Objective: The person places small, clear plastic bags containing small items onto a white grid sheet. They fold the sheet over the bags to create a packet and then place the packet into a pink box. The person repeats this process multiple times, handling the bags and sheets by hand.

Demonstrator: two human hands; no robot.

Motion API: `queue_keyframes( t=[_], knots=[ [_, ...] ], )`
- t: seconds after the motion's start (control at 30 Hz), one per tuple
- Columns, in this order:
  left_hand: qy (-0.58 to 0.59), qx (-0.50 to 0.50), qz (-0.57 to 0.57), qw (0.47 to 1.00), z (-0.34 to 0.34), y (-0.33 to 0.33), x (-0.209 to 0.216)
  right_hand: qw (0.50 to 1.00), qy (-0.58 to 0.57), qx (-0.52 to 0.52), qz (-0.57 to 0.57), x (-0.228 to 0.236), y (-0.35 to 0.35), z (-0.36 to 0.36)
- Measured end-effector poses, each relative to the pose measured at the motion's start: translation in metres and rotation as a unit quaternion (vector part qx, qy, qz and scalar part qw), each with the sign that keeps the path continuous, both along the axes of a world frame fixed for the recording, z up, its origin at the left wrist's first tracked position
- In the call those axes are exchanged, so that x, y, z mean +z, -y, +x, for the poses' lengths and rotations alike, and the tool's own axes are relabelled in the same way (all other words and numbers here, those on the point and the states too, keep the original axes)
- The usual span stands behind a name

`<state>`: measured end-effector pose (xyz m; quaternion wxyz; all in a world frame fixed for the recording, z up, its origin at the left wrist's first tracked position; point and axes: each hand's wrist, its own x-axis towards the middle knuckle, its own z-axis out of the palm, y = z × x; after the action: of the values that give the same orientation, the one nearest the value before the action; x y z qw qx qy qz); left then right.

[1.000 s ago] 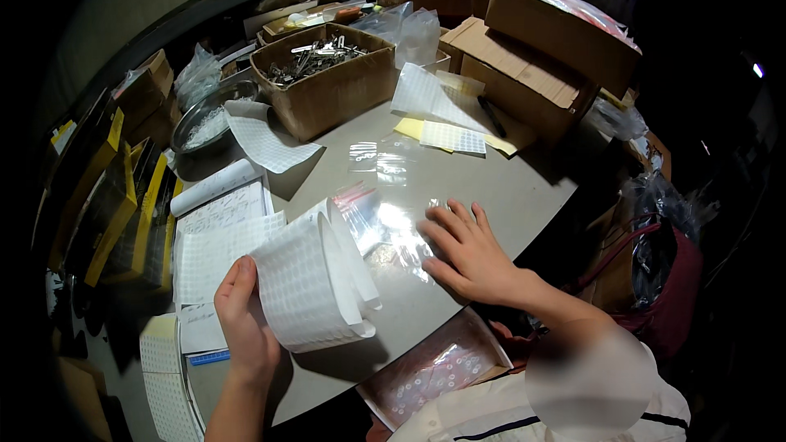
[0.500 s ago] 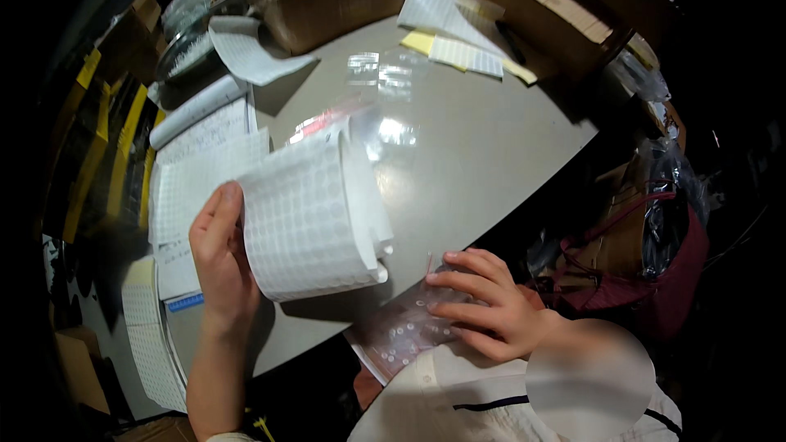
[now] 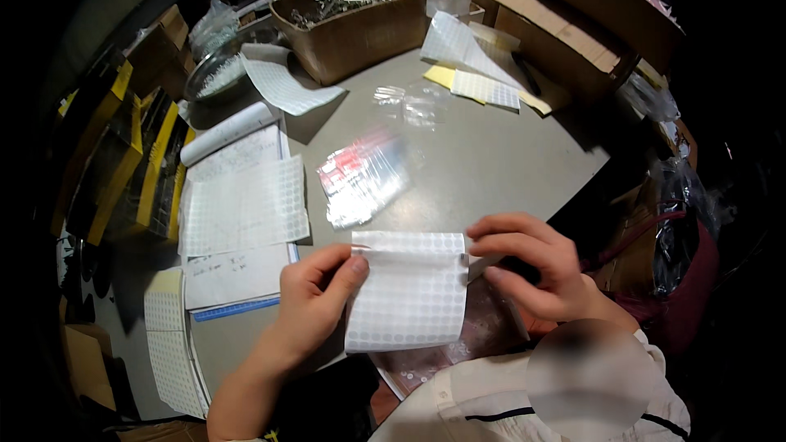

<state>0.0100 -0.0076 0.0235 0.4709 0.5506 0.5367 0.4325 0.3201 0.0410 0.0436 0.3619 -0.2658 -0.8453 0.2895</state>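
Note:
My left hand (image 3: 307,307) pinches the left edge of a white sheet of round stickers (image 3: 413,303) between thumb and fingers. The sheet curves slightly and is held above the table's near edge. Beside its right edge, my right hand (image 3: 540,270) is open, its fingers bent and the thumb apart from them. Whether a fingertip touches the sheet is hard to tell. Below the sheet, a clear plastic bag with small white rings (image 3: 491,319) lies partly hidden near my lap. A pile of clear zip bags with red strips (image 3: 364,180) rests on the table beyond the sheet.
At left, papers (image 3: 241,209) lie on a blue-edged clipboard, beside more sticker sheets (image 3: 168,344). A brown bin of metal parts (image 3: 352,41) stands at the back, near a bowl of white pieces (image 3: 221,78). Cardboard boxes (image 3: 565,12) occupy the back right.
My left hand has brought the sticker sheet right and down, nearer to me, uncovering the zip bags. My right hand has risen from the bag of rings to the sheet's right edge.

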Motion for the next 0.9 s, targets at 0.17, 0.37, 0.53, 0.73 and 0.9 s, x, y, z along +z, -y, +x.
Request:
queue_keyframes(
  t=[0.17, 0.37, 0.53, 0.73, 0.9],
  knots=[
    [-0.039, 0.02, 0.058, 0.997, -0.002, 0.0, -0.001, 0.997, 0.079, -0.012, 0.013, -0.006, -0.019, -0.029],
    [-0.049, 0.033, 0.069, 0.996, -0.003, -0.002, -0.001, 0.992, 0.102, -0.027, 0.064, -0.032, -0.023, -0.026],
    [-0.045, 0.04, 0.054, 0.997, -0.007, -0.005, -0.008, 0.983, 0.091, -0.061, 0.146, -0.036, -0.021, -0.031],
    [0.017, 0.074, 0.026, 0.997, -0.015, -0.009, -0.018, 0.964, 0.085, 0.003, 0.252, -0.032, -0.04, -0.025],
    [0.03, 0.068, 0.008, 0.997, -0.013, -0.016, -0.015, 0.985, 0.051, -0.026, 0.162, -0.002, -0.127, -0.029]
  ],
)
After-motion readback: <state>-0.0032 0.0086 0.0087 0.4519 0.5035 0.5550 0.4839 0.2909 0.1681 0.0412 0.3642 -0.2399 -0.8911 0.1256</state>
